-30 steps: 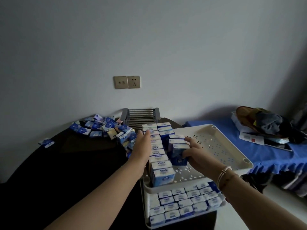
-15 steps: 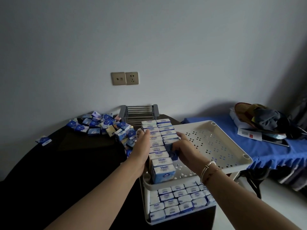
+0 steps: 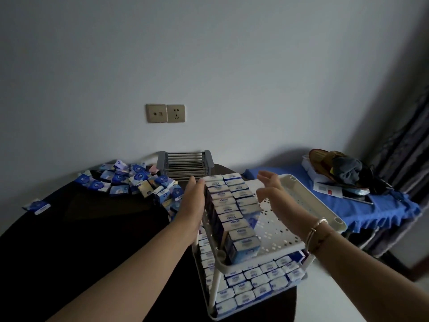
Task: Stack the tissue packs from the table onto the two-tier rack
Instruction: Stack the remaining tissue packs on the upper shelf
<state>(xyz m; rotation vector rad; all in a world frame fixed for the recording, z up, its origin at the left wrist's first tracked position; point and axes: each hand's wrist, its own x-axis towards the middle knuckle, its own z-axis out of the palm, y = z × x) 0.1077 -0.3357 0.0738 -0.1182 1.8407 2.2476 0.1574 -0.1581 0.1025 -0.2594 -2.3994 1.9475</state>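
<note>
My grip holds nothing just now. My left hand (image 3: pixel 193 201) lies flat, fingers straight, against the left side of the row of tissue packs (image 3: pixel 228 211) on the top tier, bracing it. My right hand (image 3: pixel 270 192) hangs above the tray just to the right of the packs, fingers loosely spread and apart from them, with a bracelet (image 3: pixel 316 231) on the wrist

Those packs stand in two rows along the left edge of the top tier of the two-tier rack (image 3: pixel 312 201); the second row is shorter, and the rest of that perforated tray to the right is bare. The lower tier (image 3: pixel 256 281) looks packed from edge to edge

I judge the step in hand to be squaring up the rows just set down, so the rack is roughly half filled. Many loose packs (image 3: pixel 130 180) lie in a heap at the far side of the dark counter (image 3: pixel 76 228), with one stray pack (image 3: pixel 37 205) off to the left. A grey slatted rack (image 3: pixel 185 162) stands behind the heap, against the wall

Next I should reach my left hand to that heap, gather a few packs and stand them at the near end of the shorter row, taking care not to topple the upright ones
</note>
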